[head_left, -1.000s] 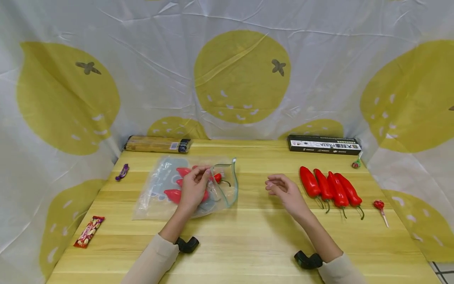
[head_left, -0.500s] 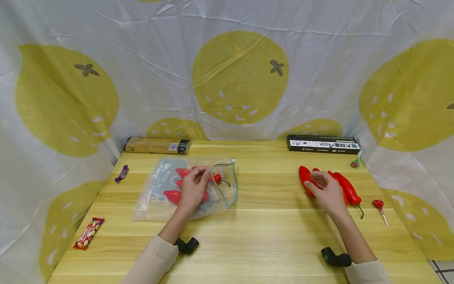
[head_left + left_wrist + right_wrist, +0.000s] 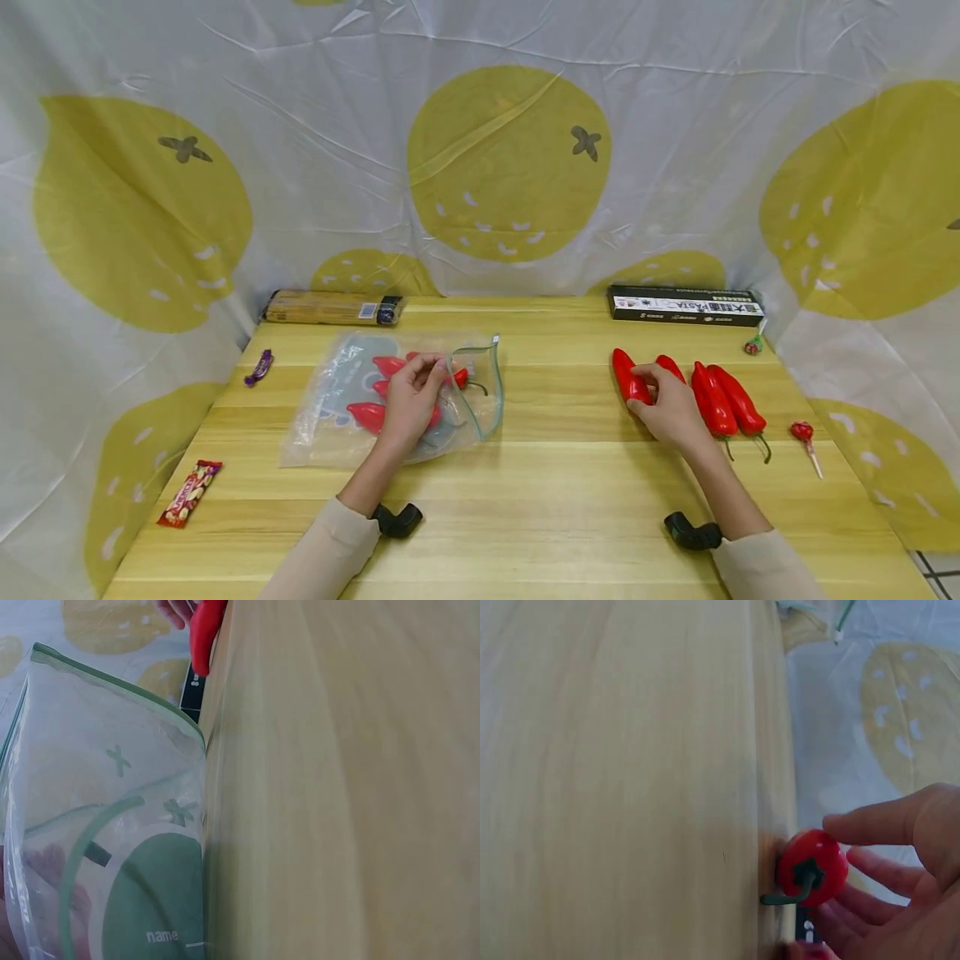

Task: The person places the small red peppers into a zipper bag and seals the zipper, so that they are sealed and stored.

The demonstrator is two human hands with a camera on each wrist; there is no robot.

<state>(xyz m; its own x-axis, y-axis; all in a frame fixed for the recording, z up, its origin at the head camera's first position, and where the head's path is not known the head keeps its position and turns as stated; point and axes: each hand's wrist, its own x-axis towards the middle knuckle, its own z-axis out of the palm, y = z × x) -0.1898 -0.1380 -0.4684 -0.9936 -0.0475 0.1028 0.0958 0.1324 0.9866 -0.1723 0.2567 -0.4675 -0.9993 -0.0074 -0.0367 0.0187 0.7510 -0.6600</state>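
Note:
On the left of the head view lies a clear zip bag (image 3: 315, 433) with a green-edged mouth facing right. Inside it are several red peppers (image 3: 366, 415), partly covered by my left hand (image 3: 408, 400). That hand pinches the bag's upper layer near the mouth, which gapes in the left wrist view. My right hand (image 3: 671, 410) grips a red pepper (image 3: 628, 377) between thumb and fingers; its green stem (image 3: 808, 877) faces the right wrist camera. Just right of it lie two red peppers (image 3: 738, 398) in full view and another (image 3: 670, 363) mostly behind the hand.
A long noodle packet (image 3: 330, 307) and a black pasta box (image 3: 686, 306) lie along the back edge. At the left are a purple candy (image 3: 259, 367) and a red snack bar (image 3: 190, 493). Two lollipops, one red (image 3: 802, 432) and one green (image 3: 753, 344), lie at the right.
My right hand has moved right to the row of peppers and now grips the leftmost one, which has shifted slightly left. My left hand stays at the bag.

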